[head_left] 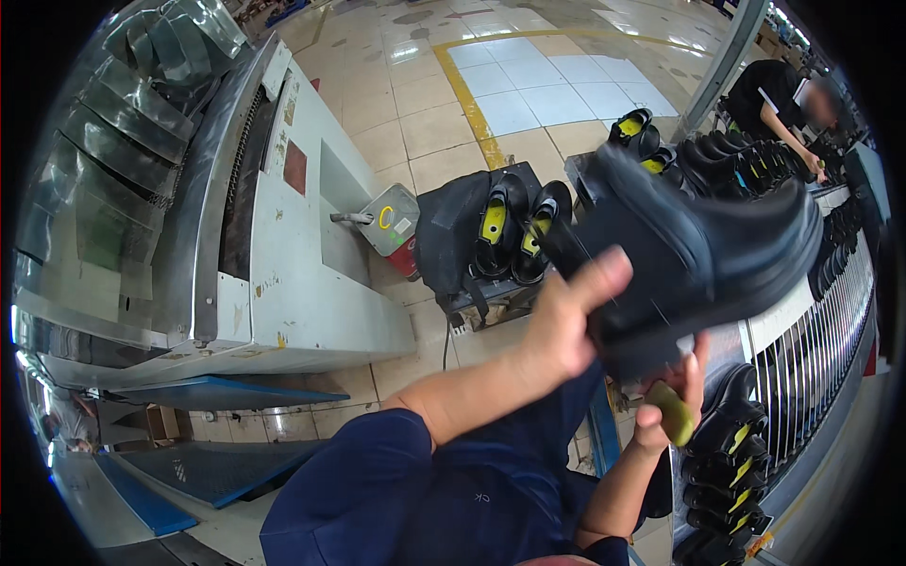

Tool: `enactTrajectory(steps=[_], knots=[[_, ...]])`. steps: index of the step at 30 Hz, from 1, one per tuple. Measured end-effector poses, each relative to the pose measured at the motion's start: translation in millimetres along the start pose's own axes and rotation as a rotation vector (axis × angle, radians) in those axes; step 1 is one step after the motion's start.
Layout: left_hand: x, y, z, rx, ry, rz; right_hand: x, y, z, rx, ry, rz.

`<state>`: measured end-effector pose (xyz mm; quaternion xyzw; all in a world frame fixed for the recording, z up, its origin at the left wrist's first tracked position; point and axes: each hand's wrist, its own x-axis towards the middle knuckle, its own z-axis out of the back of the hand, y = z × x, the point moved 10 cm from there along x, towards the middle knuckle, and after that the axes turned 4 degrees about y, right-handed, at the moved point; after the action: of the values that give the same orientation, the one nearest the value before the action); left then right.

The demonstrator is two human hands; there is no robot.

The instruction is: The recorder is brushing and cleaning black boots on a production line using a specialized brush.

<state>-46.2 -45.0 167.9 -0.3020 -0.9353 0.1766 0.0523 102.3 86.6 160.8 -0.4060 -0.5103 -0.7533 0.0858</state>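
Left hand [566, 323] clamped on the near edge of a black shoe [710, 236], thumb over the upper, the shoe raised in front of the body and blurred; right hand [651, 426] curled around an olive-green piece [673, 416] just below it, contact with the shoe hard to tell. Beyond the left hand, a pair of black shoes with yellow insides [493, 224]; at lower right, a shoe row [725, 443] beside a slatted metal rack [797, 391].

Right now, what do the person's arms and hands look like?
Short, plain dark blue sleeves cover the upper arms. Both forearms are bare. No glove shows on the left hand or right hand, and no watch shows either.
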Motion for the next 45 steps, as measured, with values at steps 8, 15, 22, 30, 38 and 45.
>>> enactTrajectory(steps=[8,15,22,30,38,45], knots=[[-14.5,-380.3,-31.9,0.712,-0.328,-1.185,-35.6,-59.5,-38.4,0.291,0.124,-0.579],[-79.9,-654.5,10.3,1.046,-1.043,-1.527,-78.0,-90.7,-70.1,0.357,0.247,-0.811],[-87.5,-764.4,52.7,1.758,-1.740,-1.307,-88.1,-112.4,-78.6,0.297,0.205,-0.907],[-19.4,-743.9,72.9,1.446,-1.985,-1.258,-108.8,-115.1,-97.0,0.385,0.161,-0.936],[178.0,-63.9,29.1,1.932,0.109,-0.282,-144.8,-123.9,-53.8,0.374,0.085,-1.001],[203.3,66.8,101.3,1.558,0.007,-0.302,-161.0,-116.9,-10.9,0.516,-0.087,-1.072]])
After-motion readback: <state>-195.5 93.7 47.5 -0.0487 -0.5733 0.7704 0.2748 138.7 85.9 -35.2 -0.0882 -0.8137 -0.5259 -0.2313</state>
